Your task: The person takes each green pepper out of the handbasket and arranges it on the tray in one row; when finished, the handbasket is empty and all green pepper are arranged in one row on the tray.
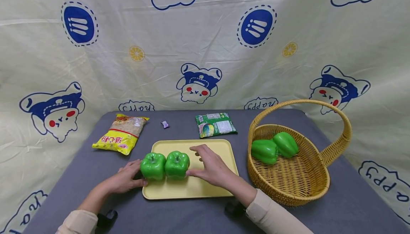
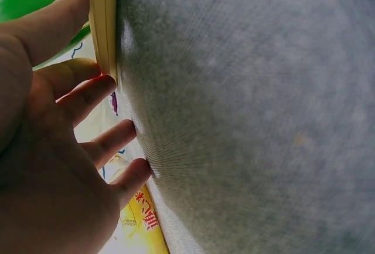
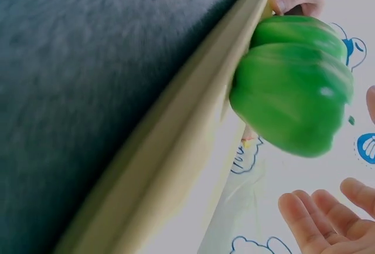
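Note:
Two green bell peppers, a left one point(image 1: 153, 167) and a right one point(image 1: 177, 165), stand side by side on a pale yellow tray point(image 1: 205, 190). At the tray's left edge is my left hand point(image 1: 128, 177), its thumb by the rim and its fingers spread. In the left wrist view, the fingertips point(image 2: 106, 83) reach the tray's rim and the cloth. My right hand point(image 1: 211, 166) hovers over the tray beside the right pepper, fingers parted and nothing between them. The right wrist view shows its palm turned towards the peppers.
A wicker basket point(image 1: 289, 200) with a tall handle stands right of the tray, holding two green bell peppers point(image 1: 286, 144). Behind the tray lie a yellow food bag point(image 1: 121, 134), a small purple packet point(image 1: 164, 124) and a green packet point(image 1: 216, 124). A printed curtain hangs behind the grey table.

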A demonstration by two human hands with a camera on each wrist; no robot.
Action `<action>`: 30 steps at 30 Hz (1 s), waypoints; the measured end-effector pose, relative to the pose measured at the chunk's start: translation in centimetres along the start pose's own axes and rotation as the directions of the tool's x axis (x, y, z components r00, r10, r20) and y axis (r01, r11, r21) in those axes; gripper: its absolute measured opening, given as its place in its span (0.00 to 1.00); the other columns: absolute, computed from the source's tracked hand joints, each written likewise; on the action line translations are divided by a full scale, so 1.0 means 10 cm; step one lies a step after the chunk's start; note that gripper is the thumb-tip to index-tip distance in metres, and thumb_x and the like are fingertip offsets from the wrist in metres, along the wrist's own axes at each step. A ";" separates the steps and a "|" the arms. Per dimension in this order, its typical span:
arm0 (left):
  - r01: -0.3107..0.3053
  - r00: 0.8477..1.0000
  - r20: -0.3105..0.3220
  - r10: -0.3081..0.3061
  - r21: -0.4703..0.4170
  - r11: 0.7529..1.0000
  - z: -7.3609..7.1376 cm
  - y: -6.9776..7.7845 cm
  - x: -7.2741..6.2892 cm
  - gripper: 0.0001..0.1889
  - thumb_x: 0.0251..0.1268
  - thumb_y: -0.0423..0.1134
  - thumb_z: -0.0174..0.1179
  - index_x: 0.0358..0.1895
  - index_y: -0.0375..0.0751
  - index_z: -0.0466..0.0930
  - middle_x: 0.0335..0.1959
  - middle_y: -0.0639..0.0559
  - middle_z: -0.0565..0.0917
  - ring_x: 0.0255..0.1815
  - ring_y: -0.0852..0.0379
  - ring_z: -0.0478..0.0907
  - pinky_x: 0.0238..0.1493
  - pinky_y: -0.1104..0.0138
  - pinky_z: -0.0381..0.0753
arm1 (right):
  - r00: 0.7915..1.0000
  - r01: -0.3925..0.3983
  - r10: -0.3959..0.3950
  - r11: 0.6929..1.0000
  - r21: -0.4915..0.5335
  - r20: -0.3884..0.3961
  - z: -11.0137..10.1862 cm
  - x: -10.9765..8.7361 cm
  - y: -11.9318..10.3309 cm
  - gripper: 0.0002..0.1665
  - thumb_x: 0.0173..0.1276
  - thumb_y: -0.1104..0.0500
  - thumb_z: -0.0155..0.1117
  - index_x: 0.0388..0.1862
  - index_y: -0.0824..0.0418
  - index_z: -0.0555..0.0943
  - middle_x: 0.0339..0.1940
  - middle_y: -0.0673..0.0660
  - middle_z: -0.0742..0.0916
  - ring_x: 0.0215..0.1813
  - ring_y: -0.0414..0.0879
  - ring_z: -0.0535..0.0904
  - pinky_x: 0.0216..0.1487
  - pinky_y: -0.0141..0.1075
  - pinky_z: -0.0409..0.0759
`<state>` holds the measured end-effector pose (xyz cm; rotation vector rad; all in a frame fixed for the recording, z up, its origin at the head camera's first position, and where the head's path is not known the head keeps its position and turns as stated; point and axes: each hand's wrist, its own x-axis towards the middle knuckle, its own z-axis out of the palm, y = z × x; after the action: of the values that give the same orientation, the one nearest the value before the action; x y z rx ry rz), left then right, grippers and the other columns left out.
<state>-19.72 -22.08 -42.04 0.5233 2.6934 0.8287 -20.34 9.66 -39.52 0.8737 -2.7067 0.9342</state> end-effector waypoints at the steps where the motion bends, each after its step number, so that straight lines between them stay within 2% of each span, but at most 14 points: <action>1: 0.003 1.000 0.002 -0.003 0.000 1.000 0.00 0.00 0.00 0.41 0.58 0.52 0.63 0.69 0.32 0.59 0.69 0.31 0.63 0.71 0.27 0.51 0.59 0.27 0.49 | 1.000 -0.002 0.002 1.000 0.004 -0.008 -0.02 -0.01 0.01 0.42 0.53 0.45 0.73 0.64 0.57 0.69 0.56 0.55 0.78 0.53 0.51 0.80 0.49 0.40 0.80; 12: 0.024 0.999 0.026 -0.024 -0.009 1.000 0.00 -0.02 0.02 0.42 0.58 0.53 0.63 0.70 0.33 0.58 0.70 0.32 0.61 0.72 0.28 0.49 0.60 0.29 0.48 | 0.995 -0.053 0.050 0.998 -0.029 -0.090 -0.42 -0.13 0.04 0.42 0.53 0.46 0.74 0.65 0.55 0.69 0.59 0.55 0.78 0.55 0.50 0.80 0.51 0.43 0.81; 20: 0.018 1.000 0.021 -0.018 -0.007 1.000 0.00 -0.02 0.02 0.41 0.58 0.52 0.63 0.70 0.32 0.58 0.70 0.32 0.62 0.72 0.28 0.49 0.60 0.29 0.48 | 0.989 -0.056 0.045 0.995 -0.077 -0.138 -0.69 -0.20 0.08 0.43 0.52 0.45 0.73 0.65 0.55 0.68 0.58 0.56 0.78 0.55 0.52 0.80 0.50 0.45 0.81; 30: 0.018 1.000 0.025 -0.017 -0.013 1.000 0.00 -0.02 0.02 0.41 0.58 0.52 0.63 0.70 0.33 0.59 0.70 0.32 0.62 0.72 0.27 0.49 0.60 0.28 0.47 | 0.983 -0.101 0.081 0.988 -0.119 -0.165 -0.93 -0.31 0.14 0.44 0.53 0.47 0.74 0.66 0.58 0.67 0.58 0.59 0.77 0.54 0.53 0.79 0.48 0.47 0.82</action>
<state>-19.96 -22.18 -42.21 0.5032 2.6643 0.8292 -19.09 17.65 -33.85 0.6273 -2.6522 0.8001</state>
